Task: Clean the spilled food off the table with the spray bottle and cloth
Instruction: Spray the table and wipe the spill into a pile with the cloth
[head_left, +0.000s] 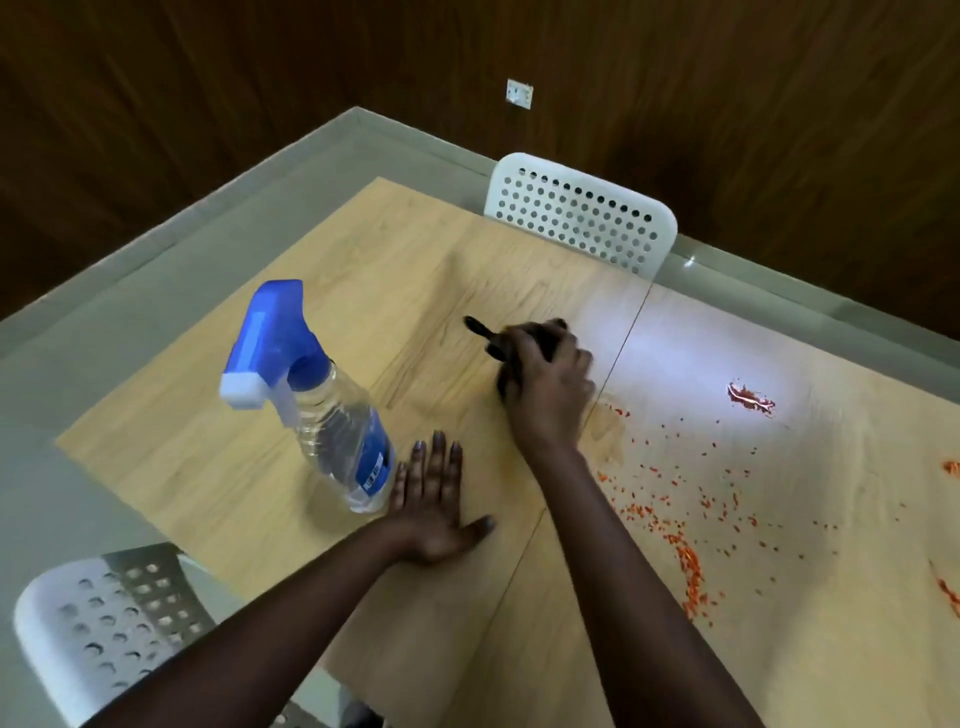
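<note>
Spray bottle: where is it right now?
In the head view, the spray bottle stands upright on the table, left of centre, just beside the flat left hand.

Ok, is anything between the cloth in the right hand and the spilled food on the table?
Nothing visible. The right hand grips the dark cloth on the table, and the orange spill starts just to its right over bare wood. The spray bottle and left hand sit on the other side.

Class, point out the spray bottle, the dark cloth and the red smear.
spray bottle (343, 441), head view, clear body.
dark cloth (493, 340), head view, part protruding from the right hand.
red smear (750, 399), head view, its middle.
</note>
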